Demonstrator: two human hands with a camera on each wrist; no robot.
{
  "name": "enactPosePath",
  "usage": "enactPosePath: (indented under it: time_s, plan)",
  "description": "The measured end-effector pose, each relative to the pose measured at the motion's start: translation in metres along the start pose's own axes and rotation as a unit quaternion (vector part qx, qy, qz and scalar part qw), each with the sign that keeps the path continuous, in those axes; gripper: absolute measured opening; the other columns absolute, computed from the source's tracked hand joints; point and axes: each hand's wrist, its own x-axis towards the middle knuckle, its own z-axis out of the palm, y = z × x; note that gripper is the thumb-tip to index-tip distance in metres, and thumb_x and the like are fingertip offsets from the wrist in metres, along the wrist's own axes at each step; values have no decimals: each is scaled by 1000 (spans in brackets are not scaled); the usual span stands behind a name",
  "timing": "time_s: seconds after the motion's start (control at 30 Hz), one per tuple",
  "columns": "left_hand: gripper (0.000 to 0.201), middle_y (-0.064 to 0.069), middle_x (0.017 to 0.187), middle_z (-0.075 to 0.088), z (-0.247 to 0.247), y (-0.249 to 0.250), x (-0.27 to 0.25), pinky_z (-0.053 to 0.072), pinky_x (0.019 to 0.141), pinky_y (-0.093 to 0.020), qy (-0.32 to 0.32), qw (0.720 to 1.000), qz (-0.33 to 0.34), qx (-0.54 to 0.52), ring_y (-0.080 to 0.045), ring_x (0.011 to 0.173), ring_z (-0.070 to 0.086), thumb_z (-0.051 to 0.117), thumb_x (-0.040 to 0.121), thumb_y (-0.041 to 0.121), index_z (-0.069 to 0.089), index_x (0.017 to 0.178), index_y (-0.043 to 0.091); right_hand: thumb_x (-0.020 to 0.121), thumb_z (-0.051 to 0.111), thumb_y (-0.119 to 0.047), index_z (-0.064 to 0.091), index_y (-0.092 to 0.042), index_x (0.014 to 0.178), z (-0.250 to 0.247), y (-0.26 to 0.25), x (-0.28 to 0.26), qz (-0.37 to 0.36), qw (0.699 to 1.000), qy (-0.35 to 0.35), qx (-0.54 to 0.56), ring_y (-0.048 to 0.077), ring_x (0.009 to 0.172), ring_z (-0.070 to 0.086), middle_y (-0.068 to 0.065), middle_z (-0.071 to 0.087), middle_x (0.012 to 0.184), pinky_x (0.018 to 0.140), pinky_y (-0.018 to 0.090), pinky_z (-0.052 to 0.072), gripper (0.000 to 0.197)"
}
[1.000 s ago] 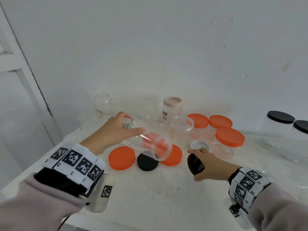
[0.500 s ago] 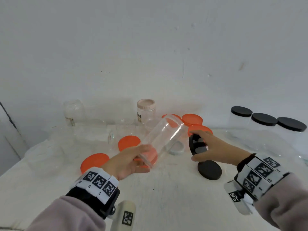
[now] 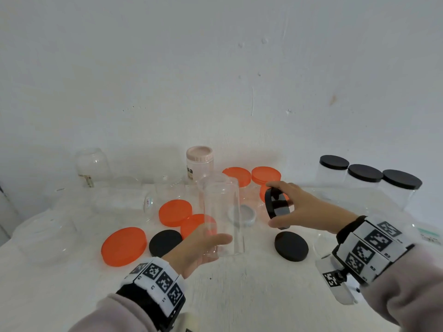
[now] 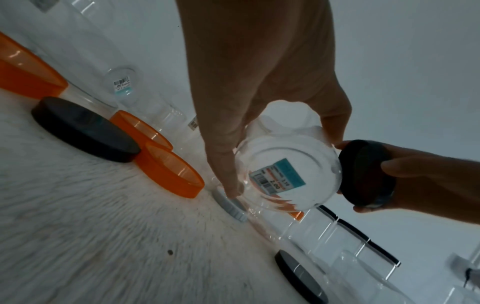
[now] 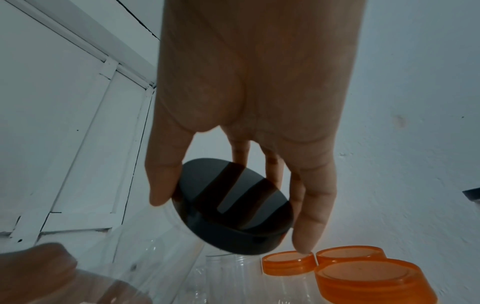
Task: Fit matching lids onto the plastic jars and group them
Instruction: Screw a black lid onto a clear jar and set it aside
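Left hand [image 3: 191, 250] wrapped around base of clear jar [image 3: 221, 212], jar held upright above the table [image 3: 239, 295], mouth open at top; price sticker [image 4: 276, 176] visible on jar bottom in left wrist view. Right hand [image 3: 302, 209] pinching black lid [image 3: 276, 204] by its rim between thumb and fingers, lid tilted on edge, just right of jar mouth and apart from it. Loose orange lids [image 3: 124, 245] and black lids [image 3: 291, 246] lying flat on table; three black-lidded jars [image 3: 364, 180] grouped at back right.
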Motion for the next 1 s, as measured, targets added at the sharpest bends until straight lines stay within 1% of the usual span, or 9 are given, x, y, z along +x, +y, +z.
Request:
enactPosePath:
  time_s: [0.1,0.2,0.27,0.43,0.57,0.73,0.83,0.93,1.0]
  plan:
    - [67,3,115,53,1,-4,3,45,91,-28,4,995,6,95,-14,108,54,83,69,33,45,123,22,72,80,-31,33,-38,139,1,-3,0,-4,1000,-8,-3,11,115,46,-17,39,121,83,16,41,82]
    - [85,4,130,46,3,-12,9,35,94,-25,37,979,-8,200,-13,119,45,83,70,28,32,139,18,71,80,-30,34,-39,138,1,-9,0,-8,1000,-11,-7,13,114,47,-17,38,117,92,30,48,82]
    - [97,1,140,41,6,-19,12,34,99,-27,54,975,-9,215,-17,128,40,85,67,26,27,144,18,71,80,-30,32,-40,138,1,-14,1,-10,1000,-14,-13,14,113,47,-15,38,117,93,34,50,83]
    - [105,3,141,41,13,-31,18,35,110,-39,60,972,39,224,-20,133,38,89,60,17,26,144,20,70,80,-37,26,-35,142,5,-25,5,-24,999,-13,-19,17,119,46,-8,38,132,97,39,49,90]
    - [102,6,135,45,14,-35,21,39,107,-41,45,962,81,257,-17,128,41,88,58,14,30,141,23,69,81,-41,30,-35,137,12,-32,8,-49,998,-21,-40,9,116,46,-14,39,127,95,30,46,85]
    - [105,24,111,41,8,-41,20,37,92,-24,23,957,66,282,-10,115,41,83,51,36,25,138,29,67,79,-45,30,-41,135,17,-40,10,-70,995,-35,-60,2,114,43,-18,38,126,86,18,40,84]
    - [108,22,118,39,7,-41,21,37,95,-23,2,957,75,280,-7,118,39,80,49,40,23,139,32,69,78,-45,29,-41,137,19,-45,10,-78,993,-42,-72,3,114,42,-19,38,125,82,16,38,84]
    - [92,22,128,43,10,-35,21,41,95,-15,-45,965,102,237,6,120,42,84,56,24,30,128,45,71,78,-43,27,-44,140,21,-49,11,-80,991,-53,-91,5,113,40,-19,36,121,80,14,35,85]
    - [109,12,141,37,12,-29,19,39,106,-25,-27,973,107,202,1,130,36,87,57,21,20,142,34,73,76,-42,26,-45,140,22,-52,12,-80,989,-61,-111,7,110,40,-19,35,117,77,13,35,85]
